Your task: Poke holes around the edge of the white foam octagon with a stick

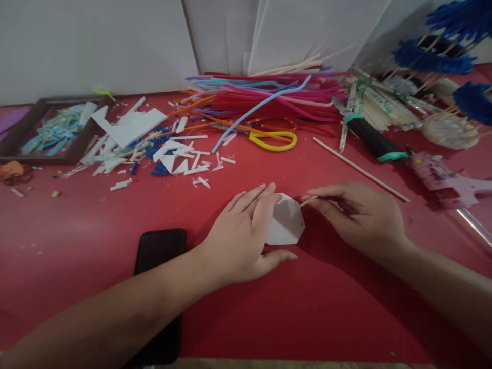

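Observation:
A small white many-sided piece of card or foam [286, 223] lies on the red tabletop. My left hand [246, 230] rests over its left part, fingers stretched out and thumb apart, so that side is hidden. Between the thumb and fingertips of my right hand [357, 212] is a thin wooden stick [308, 201]. Its tip meets the upper right edge of the white piece; whether it goes in or only touches, I cannot tell. A longer pale stick [359, 168] lies just beyond my right hand.
Behind lie yellow-handled scissors [274, 141], pipe cleaners [269, 95] and white scraps [172, 154]. A box cutter [372, 136] and a pink glue gun [448, 179] are at right, near blue fringed pieces [434, 56]. A black phone [161, 251] lies under my left forearm. A brown frame [36, 115] sits far left.

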`<state>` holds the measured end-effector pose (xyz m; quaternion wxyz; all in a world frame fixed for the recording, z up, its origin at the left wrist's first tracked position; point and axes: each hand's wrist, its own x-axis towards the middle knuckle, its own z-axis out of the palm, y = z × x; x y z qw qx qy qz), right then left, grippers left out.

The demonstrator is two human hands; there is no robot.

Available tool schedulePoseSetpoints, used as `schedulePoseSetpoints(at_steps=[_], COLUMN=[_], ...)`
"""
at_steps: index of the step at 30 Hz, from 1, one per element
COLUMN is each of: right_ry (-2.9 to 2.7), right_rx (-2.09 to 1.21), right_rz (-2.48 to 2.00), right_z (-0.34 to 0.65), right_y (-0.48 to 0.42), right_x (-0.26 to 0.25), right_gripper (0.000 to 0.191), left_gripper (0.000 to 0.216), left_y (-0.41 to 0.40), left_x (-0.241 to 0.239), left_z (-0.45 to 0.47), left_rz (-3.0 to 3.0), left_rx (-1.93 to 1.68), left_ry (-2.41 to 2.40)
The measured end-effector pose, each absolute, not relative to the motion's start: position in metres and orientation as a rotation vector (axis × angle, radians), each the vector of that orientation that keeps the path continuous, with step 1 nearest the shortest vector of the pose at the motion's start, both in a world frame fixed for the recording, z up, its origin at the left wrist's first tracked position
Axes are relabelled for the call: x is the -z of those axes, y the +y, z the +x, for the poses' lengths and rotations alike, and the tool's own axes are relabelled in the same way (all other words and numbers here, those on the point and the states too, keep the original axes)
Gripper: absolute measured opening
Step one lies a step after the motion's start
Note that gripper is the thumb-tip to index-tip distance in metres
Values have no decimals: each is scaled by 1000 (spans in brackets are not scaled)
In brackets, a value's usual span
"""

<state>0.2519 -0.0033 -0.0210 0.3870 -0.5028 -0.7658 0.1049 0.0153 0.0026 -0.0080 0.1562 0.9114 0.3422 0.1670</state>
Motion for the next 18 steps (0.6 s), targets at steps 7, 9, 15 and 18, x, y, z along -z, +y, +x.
schedulePoseSetpoints(at_steps=[7,9,15,18], right_ry=[-1994,-2002,-2044,-2049], right_rx=[-210,-201,-180,-162], right_rz=[-1241,-1240,-1218,-1208], right_z=[249,249,250,250], right_y=[-3,-2,-1,-1], right_x=[28,27,21,20], right_gripper=[10,10,9,9], left_gripper=[81,78,79,79], left_y=[4,4,5,5], left_x=[10,10,10,11], left_z=[15,15,15,15], left_rz=[2570,2572,2567,2569], left_rx=[-507,-503,-496,-502], left_ry=[966,961,954,957])
